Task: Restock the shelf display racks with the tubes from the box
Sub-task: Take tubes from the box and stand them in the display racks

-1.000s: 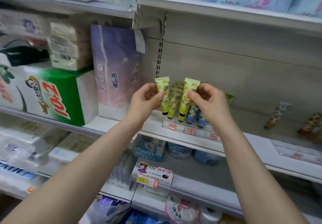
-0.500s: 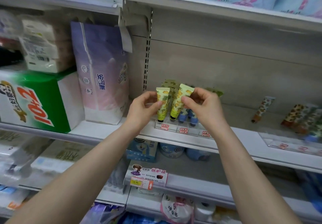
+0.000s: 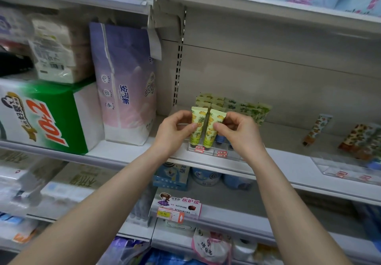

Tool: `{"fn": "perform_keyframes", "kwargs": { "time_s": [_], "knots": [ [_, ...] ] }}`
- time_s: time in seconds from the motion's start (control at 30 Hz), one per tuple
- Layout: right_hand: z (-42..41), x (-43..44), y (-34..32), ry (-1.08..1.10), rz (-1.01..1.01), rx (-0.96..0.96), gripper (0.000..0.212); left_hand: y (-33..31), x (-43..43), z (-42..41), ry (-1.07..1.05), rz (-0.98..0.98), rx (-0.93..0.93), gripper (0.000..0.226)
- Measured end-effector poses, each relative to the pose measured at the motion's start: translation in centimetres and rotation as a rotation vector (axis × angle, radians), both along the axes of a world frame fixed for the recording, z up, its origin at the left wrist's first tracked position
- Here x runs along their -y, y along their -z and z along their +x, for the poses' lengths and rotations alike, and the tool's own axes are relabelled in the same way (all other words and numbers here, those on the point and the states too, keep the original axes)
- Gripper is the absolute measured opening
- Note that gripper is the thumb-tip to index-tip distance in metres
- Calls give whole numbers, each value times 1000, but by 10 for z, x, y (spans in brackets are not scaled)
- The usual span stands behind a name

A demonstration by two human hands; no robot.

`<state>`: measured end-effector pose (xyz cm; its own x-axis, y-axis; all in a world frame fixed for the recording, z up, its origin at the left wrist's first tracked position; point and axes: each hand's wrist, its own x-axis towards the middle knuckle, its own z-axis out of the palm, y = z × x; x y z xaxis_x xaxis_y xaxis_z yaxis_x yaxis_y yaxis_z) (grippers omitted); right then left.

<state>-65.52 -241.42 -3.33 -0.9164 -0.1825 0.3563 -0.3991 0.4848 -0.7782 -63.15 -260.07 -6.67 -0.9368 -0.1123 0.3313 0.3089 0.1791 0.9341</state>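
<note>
Pinching the left pineapple tube (image 3: 198,123), the left grip (image 3: 175,129) seated it cap-down in the clear rack (image 3: 223,151) — the right grip (image 3: 240,133) likewise pinched the right pineapple tube (image 3: 211,132); next seemed a gentle release without tipping either.

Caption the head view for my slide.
Left hand and right hand hold pineapple tubes cap-down at the clear rack on a store shelf.

Left hand (image 3: 175,130) pinches the left tube (image 3: 199,117), right hand (image 3: 239,130) the right tube (image 3: 215,117), caps seemingly seated in the clear rack (image 3: 232,151).
</note>
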Motion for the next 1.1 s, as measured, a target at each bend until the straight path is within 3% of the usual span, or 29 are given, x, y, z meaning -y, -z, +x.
{"fn": "perform_keyframes", "kwargs": {
  "time_s": [0.5,0.77,1.1],
  "knots": [
    [7,-2,-6,-36,24,34,16,-3,0,2,25,-9,28,26],
    [14,-2,-7,-44,25,31,30,-4,0,5,16,-14,30,28],
    [23,-4,-10,23,-6,5,34,-5,3,17,-128,-6,-7,34]
  ]
}}
